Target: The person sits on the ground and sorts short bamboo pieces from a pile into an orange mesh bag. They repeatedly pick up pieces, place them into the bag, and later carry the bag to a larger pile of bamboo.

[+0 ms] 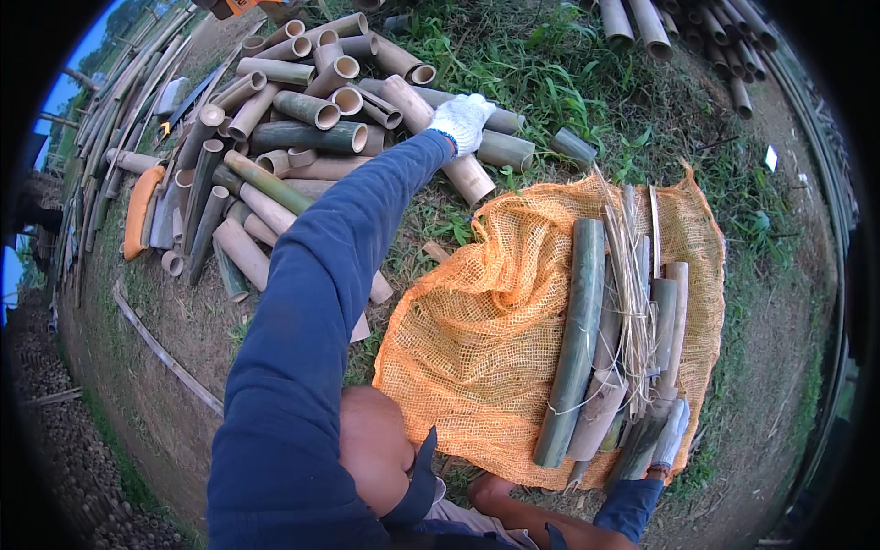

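In a white knitted glove, my left hand (463, 122) reaches forward and closes over a pale bamboo tube (469, 179) at the right edge of a heap. My right hand (672, 433), also gloved, lies against a dark bamboo piece (642, 438) at the near end of a bundle, its fingers stretched along the side. The bundle has a long green bamboo piece (576, 339) at its left, with several shorter tubes beside it. Dry fibre strips (632, 302) lie over the tubes. Beneath everything spreads an orange mesh sack (467, 339), crumpled at its far left.
A big heap of cut bamboo tubes (307, 110) fills the left and far side. More bamboo (724, 37) is stacked at the far right. An orange rolled bundle (143, 211) leans left of the heap. Long poles line the left edge. Grass (550, 73) grows beyond the sack.
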A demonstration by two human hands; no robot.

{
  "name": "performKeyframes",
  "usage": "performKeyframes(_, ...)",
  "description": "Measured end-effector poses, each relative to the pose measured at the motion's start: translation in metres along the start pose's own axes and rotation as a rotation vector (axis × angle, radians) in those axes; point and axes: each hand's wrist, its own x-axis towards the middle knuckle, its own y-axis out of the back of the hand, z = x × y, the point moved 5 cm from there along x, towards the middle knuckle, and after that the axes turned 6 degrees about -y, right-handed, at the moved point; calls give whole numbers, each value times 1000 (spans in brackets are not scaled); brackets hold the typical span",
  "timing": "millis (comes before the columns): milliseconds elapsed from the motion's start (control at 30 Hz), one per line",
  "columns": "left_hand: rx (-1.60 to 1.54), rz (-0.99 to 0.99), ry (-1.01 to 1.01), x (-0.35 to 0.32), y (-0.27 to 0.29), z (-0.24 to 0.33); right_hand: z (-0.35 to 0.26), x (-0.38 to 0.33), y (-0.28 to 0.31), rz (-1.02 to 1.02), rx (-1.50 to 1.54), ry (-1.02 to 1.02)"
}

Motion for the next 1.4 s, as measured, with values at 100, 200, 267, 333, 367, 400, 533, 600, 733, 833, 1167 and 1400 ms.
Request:
performKeyframes(100,167,-109,-16,39,-22,2,3,-3,6,-22,-22,57)
performKeyframes(200,234,-152,44,54,-31,-14,10,-9,14,8,-58,82)
performKeyframes(267,311,-244,60,53,-40,-26,10,-12,17,53,-83,92)
performKeyframes(333,291,-187,92,50,-41,-32,1,-16,20,99,-101,137)
performKeyframes(367,301,-125,77,48,-40,-30,-6,-19,22,114,-107,142)
performKeyframes(400,366,-122,48,46,-40,-28,-16,-21,23,128,-113,148)
performKeyframes(533,301,261,188,28,1,-23,-86,-39,29,183,-54,147)
performKeyframes(600,229,399,143,12,35,-11,-130,-53,32,152,38,96)
performKeyframes(733,-116,690,-283,-29,114,65,-216,-91,14,-46,227,-34)
performKeyframes(833,-190,840,-642,-68,159,171,-271,-124,-21,-326,403,-13)
performKeyframes(1167,-473,606,-1286,-236,162,365,-308,-191,-111,-933,1074,-246)
performKeyframes(1400,-487,46,-756,-238,108,257,-283,-156,-79,-359,206,322)
